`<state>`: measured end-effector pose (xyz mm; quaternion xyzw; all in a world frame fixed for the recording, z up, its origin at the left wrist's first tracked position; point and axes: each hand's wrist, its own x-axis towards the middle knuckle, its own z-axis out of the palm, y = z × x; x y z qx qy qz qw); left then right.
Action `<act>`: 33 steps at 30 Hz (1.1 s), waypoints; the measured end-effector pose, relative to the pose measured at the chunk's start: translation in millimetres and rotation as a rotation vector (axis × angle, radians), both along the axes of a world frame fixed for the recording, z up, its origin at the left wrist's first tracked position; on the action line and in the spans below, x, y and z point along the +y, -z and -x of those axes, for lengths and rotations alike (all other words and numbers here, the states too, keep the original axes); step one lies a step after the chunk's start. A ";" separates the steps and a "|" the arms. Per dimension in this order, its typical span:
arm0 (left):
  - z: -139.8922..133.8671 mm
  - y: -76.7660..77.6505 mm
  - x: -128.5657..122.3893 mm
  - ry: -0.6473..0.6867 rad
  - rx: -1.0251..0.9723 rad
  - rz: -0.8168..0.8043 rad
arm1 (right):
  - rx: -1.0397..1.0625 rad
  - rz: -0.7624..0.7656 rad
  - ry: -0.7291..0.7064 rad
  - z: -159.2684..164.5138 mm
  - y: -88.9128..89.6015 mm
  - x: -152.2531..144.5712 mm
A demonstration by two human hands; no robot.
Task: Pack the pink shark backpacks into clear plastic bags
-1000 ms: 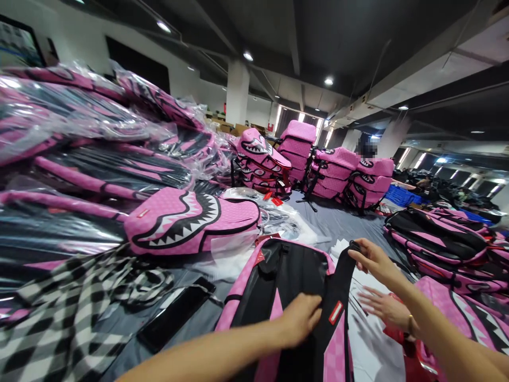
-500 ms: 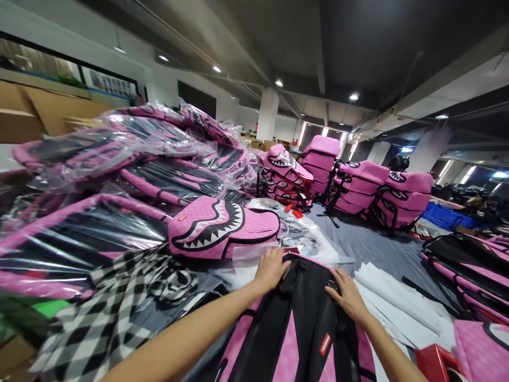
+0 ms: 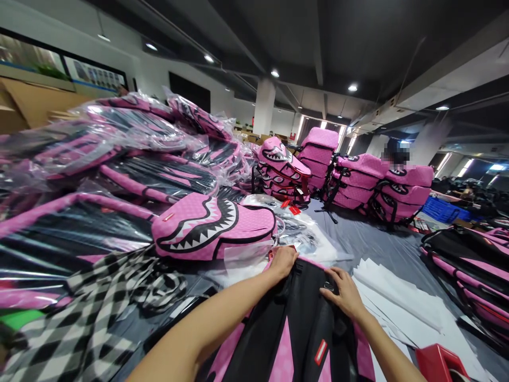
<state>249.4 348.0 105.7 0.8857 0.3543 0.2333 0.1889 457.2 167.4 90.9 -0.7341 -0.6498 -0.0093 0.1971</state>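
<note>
A pink and black backpack [image 3: 304, 318] lies in front of me with its black back panel and straps facing up. At its top edge, my left hand [image 3: 283, 263] has its fingers curled over the upper left corner, close to a small red tag. My right hand [image 3: 345, 293] grips the upper right corner, its thumb and fingers around the top of a shoulder strap by a small black buckle. Just beyond my left hand, another pink backpack [image 3: 214, 225] with a shark-mouth print rests on its back.
Plastic-wrapped pink backpacks [image 3: 159, 175] are heaped on the left, behind a checkered cloth [image 3: 115, 302]. Clear bags [image 3: 306, 239] lie ahead. White paper sheets [image 3: 401, 297] and a red tape dispenser [image 3: 439, 363] are on the right. Stacked pink backpacks [image 3: 360, 180] stand farther back.
My left hand has moved slightly right along the backpack's top edge, its fingers now more curled. My right hand stays at the strap. The view has shifted a little.
</note>
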 end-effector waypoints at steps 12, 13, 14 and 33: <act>18.2 -7.1 -44.4 0.051 0.002 -0.201 | -0.239 0.039 0.104 22.2 -33.8 17.4; 21.2 -6.8 -47.1 0.053 -0.009 -0.206 | -0.235 0.034 0.092 25.1 -32.3 10.5; 25.6 -4.1 -51.8 0.062 -0.022 -0.212 | -0.228 0.024 0.080 28.8 -27.6 2.0; 7.4 50.5 -36.9 0.238 0.166 0.091 | -0.407 -0.006 0.268 34.6 60.3 9.5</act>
